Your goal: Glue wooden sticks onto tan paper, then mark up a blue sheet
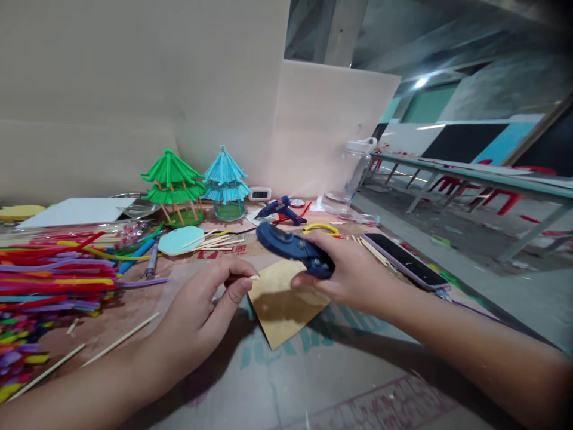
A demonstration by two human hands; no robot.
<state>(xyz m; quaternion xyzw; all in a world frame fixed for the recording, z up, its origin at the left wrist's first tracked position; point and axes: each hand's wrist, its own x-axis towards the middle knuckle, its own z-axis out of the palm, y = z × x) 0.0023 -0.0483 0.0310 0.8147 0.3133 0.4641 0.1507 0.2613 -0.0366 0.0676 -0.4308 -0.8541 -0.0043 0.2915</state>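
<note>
My left hand (215,298) is closed, thumb and forefinger pinching a small pale piece (255,278), perhaps a stick end; most of it is hidden by the fingers. Just to the right, my right hand (340,263) grips a blue plier-like tool (286,245) with round metal rivets, its curved end pointing left. Beneath both hands lies a square of tan board (286,310), partly in their shadow. Behind them, thin wooden sticks (217,242) rest on and beside a light blue octagonal piece (181,240).
Green (172,185) and blue (224,185) model pavilions stand at the back beside a blue glue gun (280,209). Colourful pipe cleaners (54,275) pile up at left. A phone (405,260) lies at right, near the table edge, with a clear bottle (351,170) farther back.
</note>
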